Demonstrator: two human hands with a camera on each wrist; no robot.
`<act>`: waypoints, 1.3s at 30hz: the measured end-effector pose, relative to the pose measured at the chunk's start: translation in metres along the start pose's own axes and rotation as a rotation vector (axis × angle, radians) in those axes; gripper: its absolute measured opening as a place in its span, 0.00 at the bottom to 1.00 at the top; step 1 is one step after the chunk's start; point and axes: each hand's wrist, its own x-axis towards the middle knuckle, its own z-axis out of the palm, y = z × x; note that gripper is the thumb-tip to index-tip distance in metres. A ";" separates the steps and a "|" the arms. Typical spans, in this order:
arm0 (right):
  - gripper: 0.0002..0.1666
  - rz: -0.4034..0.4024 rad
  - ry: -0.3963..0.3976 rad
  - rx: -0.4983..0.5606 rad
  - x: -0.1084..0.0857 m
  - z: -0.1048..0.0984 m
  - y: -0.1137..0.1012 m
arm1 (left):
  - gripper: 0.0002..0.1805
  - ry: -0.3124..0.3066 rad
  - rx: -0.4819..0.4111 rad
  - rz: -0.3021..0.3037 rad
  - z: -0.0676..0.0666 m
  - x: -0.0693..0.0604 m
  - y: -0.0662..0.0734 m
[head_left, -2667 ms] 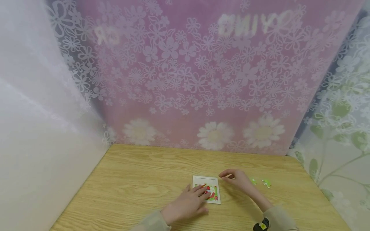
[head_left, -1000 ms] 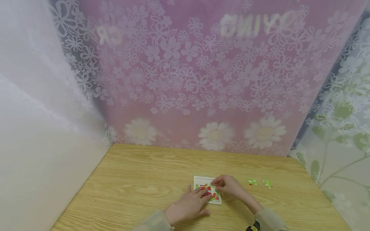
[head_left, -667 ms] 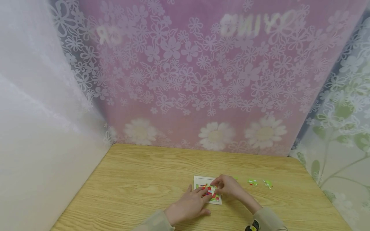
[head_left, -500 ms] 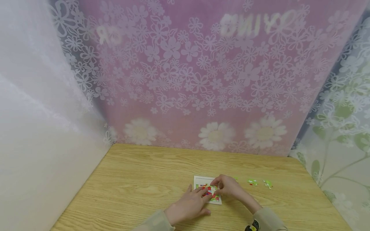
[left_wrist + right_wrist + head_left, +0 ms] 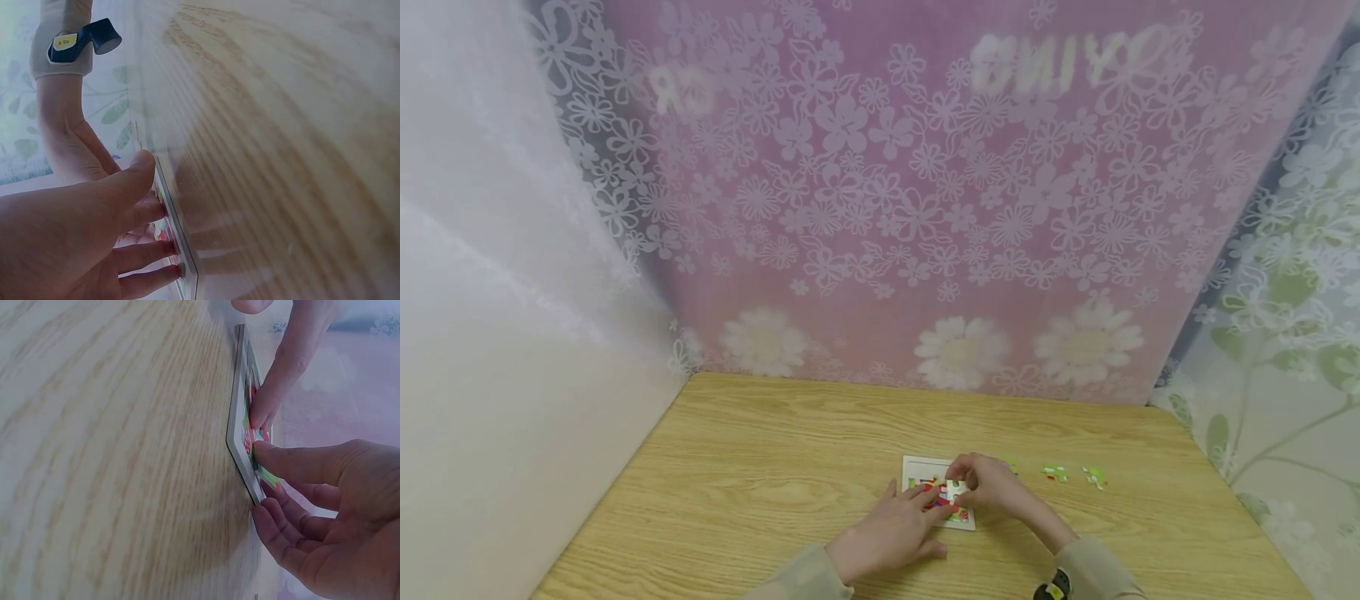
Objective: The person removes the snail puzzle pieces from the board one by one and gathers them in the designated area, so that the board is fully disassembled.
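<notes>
Jigsaw board is lying flat on the wood-grain table, right of the middle, and from my remote seat I am reading across it from the left. The left hand is resting palm down over the board's near, picture-covered part, its fingers spreading wide and fairly straight; I am taking that as steadying, so that the frame is not sliding and the fitted pieces are not lifting. Beyond those fingers, the board's far strip is showing pale and bare. At the board's right side, the right hand is pinching a puzzle piece narrowly between thumb and finger. From the right wrist I am seeing that piece tilting up over the board, with other fingertips sitting close against the board's edge, perhaps giving the hand a brace; whether the piece is touching its neighbours, I am not able to tell. Farther right, a green loose piece is peeping out behind the right hand, then a second piece and a third piece are lying well apart from the board, probably keeping within easy reach without crowding it
</notes>
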 end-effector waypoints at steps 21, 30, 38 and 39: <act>0.05 0.016 0.116 0.156 -0.002 -0.013 0.009 | 0.35 -0.026 -0.019 -0.021 -0.002 0.000 0.004; 0.10 0.056 0.117 0.309 -0.006 -0.019 0.017 | 0.35 0.005 0.009 -0.007 0.001 -0.002 0.005; 0.13 0.056 0.133 0.340 -0.015 -0.028 0.017 | 0.35 0.024 0.030 -0.003 0.004 -0.004 0.007; 0.13 0.054 0.136 0.344 -0.017 -0.030 0.017 | 0.35 0.025 0.030 -0.003 0.005 -0.004 0.007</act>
